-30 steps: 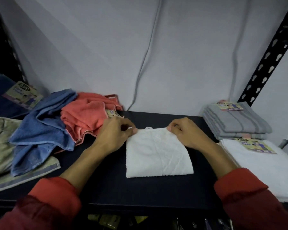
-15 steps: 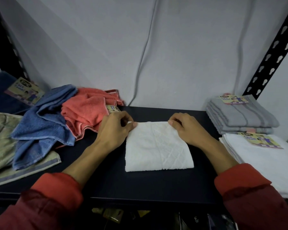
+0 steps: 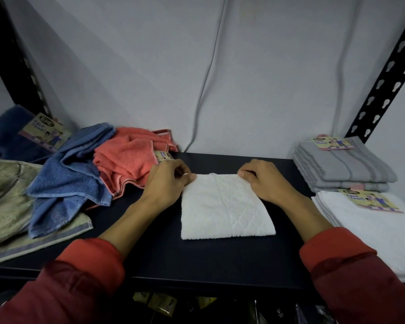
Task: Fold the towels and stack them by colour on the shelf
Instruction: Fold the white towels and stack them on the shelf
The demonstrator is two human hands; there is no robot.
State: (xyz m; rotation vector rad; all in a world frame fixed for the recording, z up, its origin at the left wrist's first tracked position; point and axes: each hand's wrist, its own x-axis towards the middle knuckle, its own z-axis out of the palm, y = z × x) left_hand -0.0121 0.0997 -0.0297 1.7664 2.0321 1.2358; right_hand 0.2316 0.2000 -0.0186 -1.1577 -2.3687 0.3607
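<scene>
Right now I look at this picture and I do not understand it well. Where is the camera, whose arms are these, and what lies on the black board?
There is no machine here. The camera sits on a person's head and looks down, so the two arms in red sleeves are that person's own. The black board is a shelf. In its middle lies a folded white towel. The left hand and the right hand each pinch one of its far corners. To the left lie unfolded towels: blue, coral and green. To the right are neat stacks, grey behind and white in front.
</scene>
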